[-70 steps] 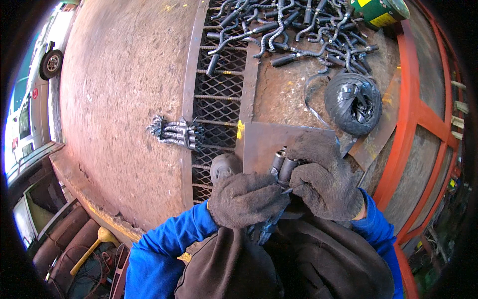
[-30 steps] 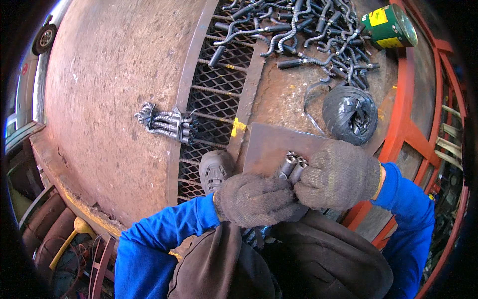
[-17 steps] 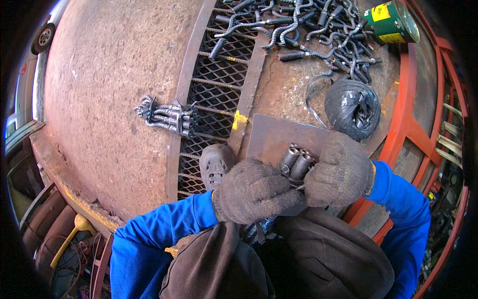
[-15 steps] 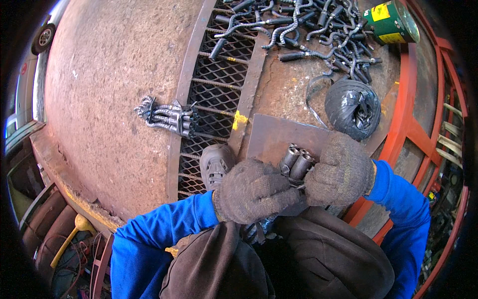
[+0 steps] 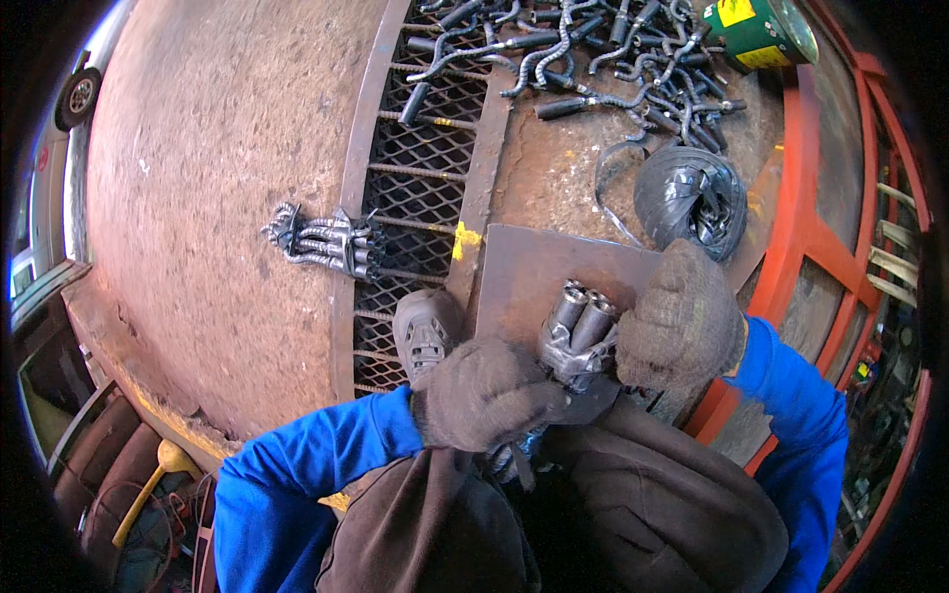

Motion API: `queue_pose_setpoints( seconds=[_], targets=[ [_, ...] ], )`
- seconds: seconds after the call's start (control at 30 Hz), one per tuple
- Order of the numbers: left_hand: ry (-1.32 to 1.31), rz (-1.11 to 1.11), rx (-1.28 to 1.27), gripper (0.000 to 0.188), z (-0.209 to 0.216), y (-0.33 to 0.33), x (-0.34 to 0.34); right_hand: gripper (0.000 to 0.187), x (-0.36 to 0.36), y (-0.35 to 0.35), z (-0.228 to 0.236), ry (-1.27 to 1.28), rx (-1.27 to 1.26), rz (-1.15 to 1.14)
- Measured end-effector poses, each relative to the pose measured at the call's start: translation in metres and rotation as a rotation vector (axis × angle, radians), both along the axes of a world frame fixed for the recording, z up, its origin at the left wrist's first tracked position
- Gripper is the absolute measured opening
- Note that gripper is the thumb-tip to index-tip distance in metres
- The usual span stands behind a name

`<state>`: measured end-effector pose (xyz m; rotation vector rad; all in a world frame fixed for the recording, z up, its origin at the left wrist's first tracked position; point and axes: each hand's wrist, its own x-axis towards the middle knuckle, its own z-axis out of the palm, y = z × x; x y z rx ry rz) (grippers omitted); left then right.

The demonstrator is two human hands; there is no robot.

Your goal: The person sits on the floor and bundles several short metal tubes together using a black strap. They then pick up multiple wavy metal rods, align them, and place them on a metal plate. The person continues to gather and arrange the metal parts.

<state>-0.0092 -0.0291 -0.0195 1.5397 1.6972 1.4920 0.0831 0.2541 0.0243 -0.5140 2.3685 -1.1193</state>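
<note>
A small bundle of short dark metal tubes [image 5: 591,324] stands tilted in front of me, its open ends facing up and away. Shiny black plastic strip [image 5: 571,364] wraps around its lower part. My left hand [image 5: 489,393], in a grey knit glove, is closed at the near left side of the bundle; its fingertips meet the bundle's lower end, and what they pinch is hidden. Right of the tubes, my gloved right hand [image 5: 682,318] makes a fist beside the wrapping. Whatever lies inside that fist does not show.
A flat metal plate [image 5: 514,287] lies beyond the bundle. Further off are a plastic strip roll [image 5: 692,203], a heap of ribbed bars with tube ends [image 5: 633,74] and a green can [image 5: 761,32]. A tied bundle [image 5: 326,240] lies left by the grate [image 5: 420,193]. Red frame bars [image 5: 791,257] run along the right.
My right hand has drawn away from the left, up and to the right. The tubes and black wrapping now show between the hands. The whole view has shifted slightly.
</note>
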Motion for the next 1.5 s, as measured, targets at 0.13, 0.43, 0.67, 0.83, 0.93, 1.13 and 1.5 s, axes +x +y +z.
queue_pose_setpoints(
  seconds=[0.13,0.43,0.67,0.83,0.93,1.13,1.5],
  targets=[
    [-0.068,-0.007,0.046,0.027,0.009,0.007,-0.008,0.022,-0.022,-0.025,0.027,0.280,0.204,0.164],
    [-0.085,0.258,-0.122,0.052,0.025,0.008,-0.012,0.032,-0.022,-0.027,0.025,0.259,0.072,-0.182],
    [-0.183,0.112,-0.171,0.043,0.031,0.008,-0.024,0.030,-0.020,-0.044,0.021,0.335,0.019,-0.296],
    [-0.385,0.087,-0.238,0.039,0.033,0.009,-0.028,0.024,-0.019,-0.051,0.033,0.232,0.052,-0.343],
    [-0.426,0.041,-0.260,0.039,0.034,0.009,-0.031,0.022,-0.020,-0.054,0.035,0.246,0.072,-0.392],
    [-0.129,0.152,-0.146,0.032,0.037,0.015,-0.023,0.024,-0.008,-0.056,0.029,0.312,0.052,-0.412],
    [-0.205,0.120,-0.130,0.030,0.028,0.014,-0.016,0.018,-0.002,-0.063,0.021,0.226,-0.072,-0.515]
  ],
)
